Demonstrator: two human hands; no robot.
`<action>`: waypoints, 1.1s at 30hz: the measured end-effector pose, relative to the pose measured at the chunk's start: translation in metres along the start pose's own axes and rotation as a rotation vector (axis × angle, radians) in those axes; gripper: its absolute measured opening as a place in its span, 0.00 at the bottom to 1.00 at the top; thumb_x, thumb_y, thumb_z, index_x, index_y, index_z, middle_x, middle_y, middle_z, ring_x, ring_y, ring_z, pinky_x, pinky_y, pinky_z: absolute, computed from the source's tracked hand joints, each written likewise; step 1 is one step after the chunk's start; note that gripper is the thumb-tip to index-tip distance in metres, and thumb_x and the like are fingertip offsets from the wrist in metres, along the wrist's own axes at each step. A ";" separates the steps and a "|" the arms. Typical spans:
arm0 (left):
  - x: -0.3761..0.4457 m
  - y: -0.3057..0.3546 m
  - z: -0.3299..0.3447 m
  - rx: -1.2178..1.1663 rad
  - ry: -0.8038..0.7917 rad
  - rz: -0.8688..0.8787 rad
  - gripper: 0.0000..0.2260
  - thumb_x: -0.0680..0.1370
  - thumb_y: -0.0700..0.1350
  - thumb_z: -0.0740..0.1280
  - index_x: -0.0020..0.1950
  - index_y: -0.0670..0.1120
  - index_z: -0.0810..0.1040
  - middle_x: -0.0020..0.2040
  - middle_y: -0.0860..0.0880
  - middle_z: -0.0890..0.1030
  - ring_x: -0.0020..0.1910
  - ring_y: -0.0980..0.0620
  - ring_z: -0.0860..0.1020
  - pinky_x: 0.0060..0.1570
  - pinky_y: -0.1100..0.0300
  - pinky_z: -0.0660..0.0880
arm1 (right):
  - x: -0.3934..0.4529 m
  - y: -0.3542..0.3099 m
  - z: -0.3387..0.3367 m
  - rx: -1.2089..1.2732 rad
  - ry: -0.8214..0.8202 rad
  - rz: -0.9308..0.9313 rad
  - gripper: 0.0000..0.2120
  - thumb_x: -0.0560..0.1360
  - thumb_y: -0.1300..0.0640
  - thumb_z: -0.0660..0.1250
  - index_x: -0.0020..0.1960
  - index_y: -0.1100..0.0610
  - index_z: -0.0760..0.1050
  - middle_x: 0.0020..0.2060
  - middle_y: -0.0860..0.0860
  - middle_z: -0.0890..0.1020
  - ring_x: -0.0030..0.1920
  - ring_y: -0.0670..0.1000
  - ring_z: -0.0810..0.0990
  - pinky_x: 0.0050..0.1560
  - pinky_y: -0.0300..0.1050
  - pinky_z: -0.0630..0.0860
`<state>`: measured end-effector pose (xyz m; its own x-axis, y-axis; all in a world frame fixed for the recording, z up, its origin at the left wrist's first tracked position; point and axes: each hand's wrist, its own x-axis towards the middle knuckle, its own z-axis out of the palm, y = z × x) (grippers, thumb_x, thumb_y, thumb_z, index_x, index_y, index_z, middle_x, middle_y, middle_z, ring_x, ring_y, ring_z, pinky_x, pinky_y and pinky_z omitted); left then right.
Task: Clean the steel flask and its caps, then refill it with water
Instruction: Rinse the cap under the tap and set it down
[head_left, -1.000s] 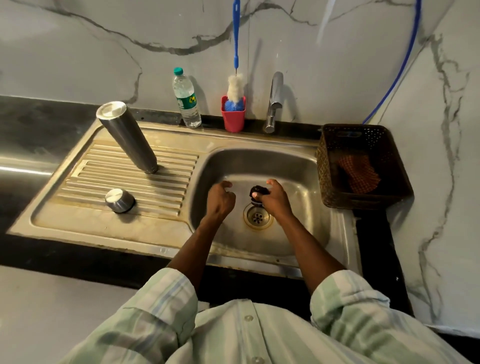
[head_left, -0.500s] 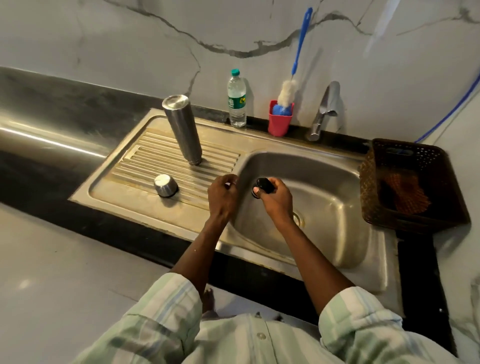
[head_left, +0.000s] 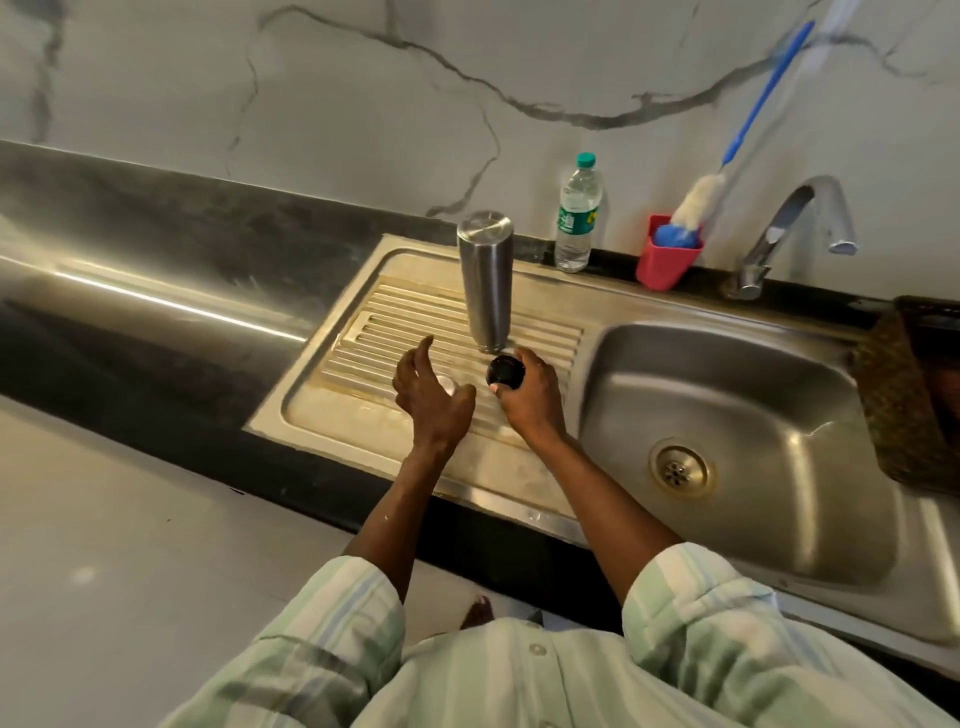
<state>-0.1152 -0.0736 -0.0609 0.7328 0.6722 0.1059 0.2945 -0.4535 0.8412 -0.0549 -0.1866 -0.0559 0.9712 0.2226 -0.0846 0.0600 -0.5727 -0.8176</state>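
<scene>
**Caps moving to the drainboard, refill still to come**

Since half a second ago both hands have left the basin and swung left over the ribbed drainboard (head_left: 545, 332). My right hand (head_left: 530, 400) pinches the black inner cap (head_left: 505, 372) just in front of the foot of the steel flask (head_left: 485, 291), which stands upside down on the ribs, apparently draining. My left hand (head_left: 431, 395) hovers with fingers loosely spread, holding nothing, over the small steel outer cap (head_left: 447, 383), which peeks out between thumb and fingers. I judge the washing mostly done: the flask is inverted, the tap (head_left: 795, 228) shows no water running, and the bottle brush (head_left: 696, 202) sits in its red cup (head_left: 667, 257). Left, as I read it: set down or fit the caps, right the flask, refill it, perhaps from the plastic water bottle (head_left: 576, 218).
</scene>
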 end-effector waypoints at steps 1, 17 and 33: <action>0.003 -0.005 -0.003 0.012 -0.058 0.002 0.38 0.66 0.48 0.65 0.76 0.48 0.63 0.70 0.44 0.66 0.70 0.44 0.61 0.67 0.49 0.59 | 0.001 0.000 0.005 -0.014 0.003 0.011 0.29 0.72 0.57 0.73 0.71 0.54 0.68 0.64 0.58 0.75 0.64 0.58 0.72 0.62 0.46 0.69; 0.002 -0.048 -0.001 -0.013 -0.085 -0.087 0.33 0.71 0.44 0.76 0.73 0.45 0.67 0.67 0.43 0.74 0.68 0.42 0.68 0.70 0.46 0.60 | -0.013 0.013 0.012 -0.047 0.022 0.011 0.39 0.72 0.58 0.72 0.77 0.59 0.56 0.74 0.58 0.62 0.75 0.57 0.60 0.73 0.47 0.60; -0.087 0.069 0.110 -0.138 -0.123 0.288 0.31 0.67 0.56 0.74 0.66 0.43 0.75 0.60 0.46 0.78 0.58 0.47 0.76 0.58 0.54 0.75 | -0.007 0.096 -0.134 0.099 0.258 0.077 0.09 0.77 0.62 0.66 0.54 0.57 0.82 0.51 0.53 0.85 0.53 0.51 0.82 0.54 0.38 0.74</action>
<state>-0.0911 -0.2276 -0.0707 0.8449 0.4483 0.2918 -0.0154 -0.5250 0.8509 -0.0245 -0.3492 -0.0576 0.9994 -0.0342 -0.0112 -0.0267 -0.4973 -0.8671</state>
